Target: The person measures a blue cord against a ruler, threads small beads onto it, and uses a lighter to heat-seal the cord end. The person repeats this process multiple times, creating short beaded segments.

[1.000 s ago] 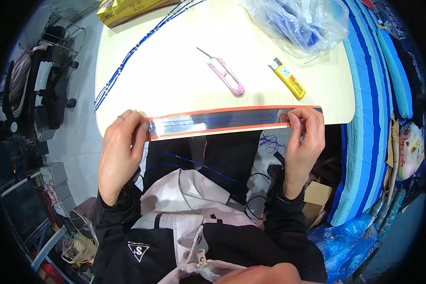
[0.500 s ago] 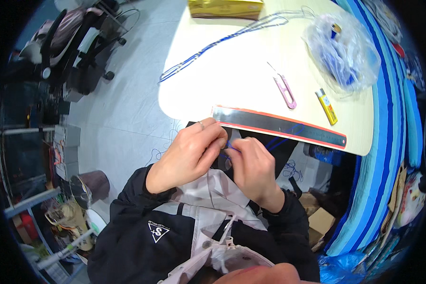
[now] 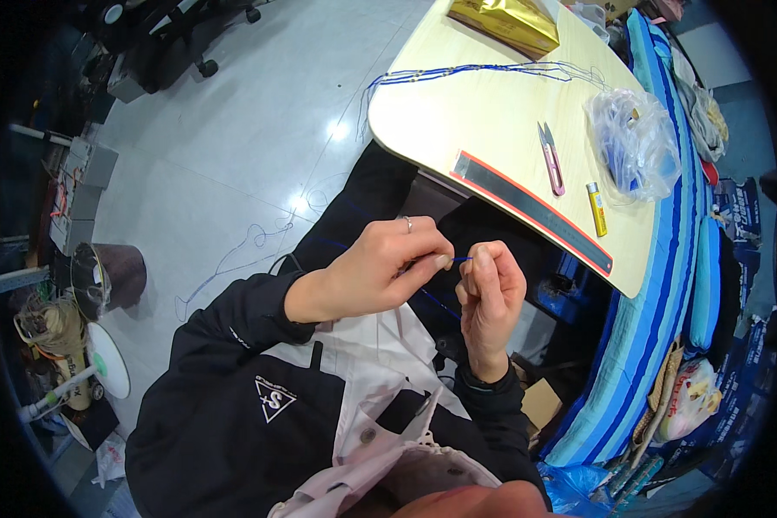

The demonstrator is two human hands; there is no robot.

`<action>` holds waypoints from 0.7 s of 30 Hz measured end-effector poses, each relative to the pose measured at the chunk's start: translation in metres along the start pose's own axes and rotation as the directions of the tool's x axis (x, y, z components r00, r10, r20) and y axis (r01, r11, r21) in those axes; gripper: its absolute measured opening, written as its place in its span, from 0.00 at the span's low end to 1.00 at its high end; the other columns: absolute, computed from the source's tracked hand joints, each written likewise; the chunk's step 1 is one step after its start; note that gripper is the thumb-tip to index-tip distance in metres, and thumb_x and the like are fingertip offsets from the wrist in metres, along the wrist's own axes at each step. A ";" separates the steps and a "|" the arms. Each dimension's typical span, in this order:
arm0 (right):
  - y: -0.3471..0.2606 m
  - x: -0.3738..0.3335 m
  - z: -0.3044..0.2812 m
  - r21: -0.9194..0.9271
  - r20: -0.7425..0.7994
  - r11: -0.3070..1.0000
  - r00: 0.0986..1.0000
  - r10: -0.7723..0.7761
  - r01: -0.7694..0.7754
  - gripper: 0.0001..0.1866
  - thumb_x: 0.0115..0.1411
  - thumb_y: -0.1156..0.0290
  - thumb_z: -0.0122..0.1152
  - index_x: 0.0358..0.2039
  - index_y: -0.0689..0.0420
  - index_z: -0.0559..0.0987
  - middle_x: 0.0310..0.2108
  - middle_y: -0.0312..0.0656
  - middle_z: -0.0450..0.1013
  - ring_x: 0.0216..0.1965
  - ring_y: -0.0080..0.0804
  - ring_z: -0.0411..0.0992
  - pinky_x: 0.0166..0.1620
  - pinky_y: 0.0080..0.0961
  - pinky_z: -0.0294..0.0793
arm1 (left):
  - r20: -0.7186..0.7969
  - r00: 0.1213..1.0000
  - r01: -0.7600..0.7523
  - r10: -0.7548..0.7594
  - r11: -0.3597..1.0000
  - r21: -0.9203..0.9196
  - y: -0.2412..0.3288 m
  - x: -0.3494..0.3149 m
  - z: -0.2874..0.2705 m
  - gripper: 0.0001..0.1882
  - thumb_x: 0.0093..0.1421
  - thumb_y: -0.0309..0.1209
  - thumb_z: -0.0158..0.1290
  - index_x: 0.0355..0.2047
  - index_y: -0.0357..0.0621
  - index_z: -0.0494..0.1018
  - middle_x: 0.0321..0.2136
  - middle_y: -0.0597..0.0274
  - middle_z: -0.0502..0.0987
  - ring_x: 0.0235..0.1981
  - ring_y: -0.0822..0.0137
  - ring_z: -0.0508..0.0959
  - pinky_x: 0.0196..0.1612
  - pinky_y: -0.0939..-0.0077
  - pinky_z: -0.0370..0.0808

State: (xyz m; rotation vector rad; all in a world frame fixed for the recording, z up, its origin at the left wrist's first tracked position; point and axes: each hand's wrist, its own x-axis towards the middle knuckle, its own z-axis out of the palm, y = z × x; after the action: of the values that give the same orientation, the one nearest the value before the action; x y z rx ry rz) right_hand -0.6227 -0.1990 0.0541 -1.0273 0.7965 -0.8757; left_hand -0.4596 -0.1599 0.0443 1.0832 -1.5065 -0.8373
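Over my lap, my left hand (image 3: 387, 266) and my right hand (image 3: 492, 289) face each other, both closed in a pinch. A thin blue cord (image 3: 462, 259) shows as a short, taut stretch between the fingertips. Its loose thread trails past my left sleeve toward the floor. Just beyond my hands, a dark ruler (image 3: 535, 211) with orange edging lies along the table's near edge. Farther back are pink thread snips (image 3: 553, 164) and a small yellow stick-shaped thing (image 3: 597, 211), perhaps a lighter. A bundle of blue cords (image 3: 457, 72) lies across the table's far part.
A clear plastic bag (image 3: 634, 142) with blue contents sits at the table's right. The gold box (image 3: 511, 26) stands at its back. Blue striped fabric (image 3: 656, 242) runs along the right side. On the left floor are a dark bin (image 3: 116, 276) and a wheeled chair (image 3: 168, 43).
My view has turned, so the table appears shifted right. My hands have drawn slightly apart, and the cord between them is now visible; my right hand has turned more upright.
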 end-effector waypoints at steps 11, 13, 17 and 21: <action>0.000 -0.016 0.015 -0.415 0.173 0.907 0.985 0.005 0.069 0.06 0.59 0.75 0.52 0.27 0.63 0.72 0.24 0.34 0.67 0.22 0.19 0.60 0.28 0.15 0.61 | -0.227 0.949 -0.195 0.219 0.973 0.121 -0.018 -0.029 -0.007 0.06 0.50 0.17 0.48 0.30 0.34 0.71 0.23 0.55 0.70 0.22 0.60 0.71 0.25 0.75 0.67; -0.015 -0.013 0.014 -0.772 0.510 0.298 0.827 -0.235 0.561 0.03 0.52 0.80 0.56 0.23 0.63 0.73 0.27 0.38 0.71 0.26 0.21 0.64 0.31 0.13 0.60 | -0.251 0.949 -0.167 0.191 0.979 0.113 -0.022 -0.033 -0.011 0.04 0.51 0.19 0.48 0.29 0.34 0.70 0.23 0.55 0.69 0.23 0.61 0.70 0.25 0.75 0.66; -0.037 -0.020 0.017 -0.368 0.452 0.921 0.841 0.298 -0.128 0.01 0.50 0.83 0.57 0.26 0.67 0.75 0.27 0.47 0.74 0.25 0.29 0.69 0.31 0.20 0.68 | -0.231 0.964 -0.137 0.129 0.990 -0.019 -0.029 -0.037 -0.009 0.04 0.56 0.21 0.47 0.29 0.34 0.70 0.22 0.59 0.69 0.22 0.67 0.70 0.25 0.78 0.65; -0.007 -0.004 0.028 0.380 0.130 0.918 0.989 0.066 -0.111 0.04 0.62 0.74 0.51 0.32 0.61 0.72 0.34 0.45 0.73 0.31 0.25 0.73 0.33 0.20 0.73 | -0.090 0.991 0.059 -0.103 0.915 -0.399 -0.034 -0.039 0.001 0.06 0.60 0.26 0.47 0.31 0.35 0.71 0.27 0.64 0.70 0.26 0.75 0.68 0.29 0.82 0.66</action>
State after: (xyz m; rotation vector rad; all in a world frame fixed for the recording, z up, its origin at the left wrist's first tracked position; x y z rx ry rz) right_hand -0.6017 -0.1869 0.0703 -0.6793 0.5385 -0.8460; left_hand -0.4517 -0.1350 -0.0004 0.8754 -1.1407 -1.0699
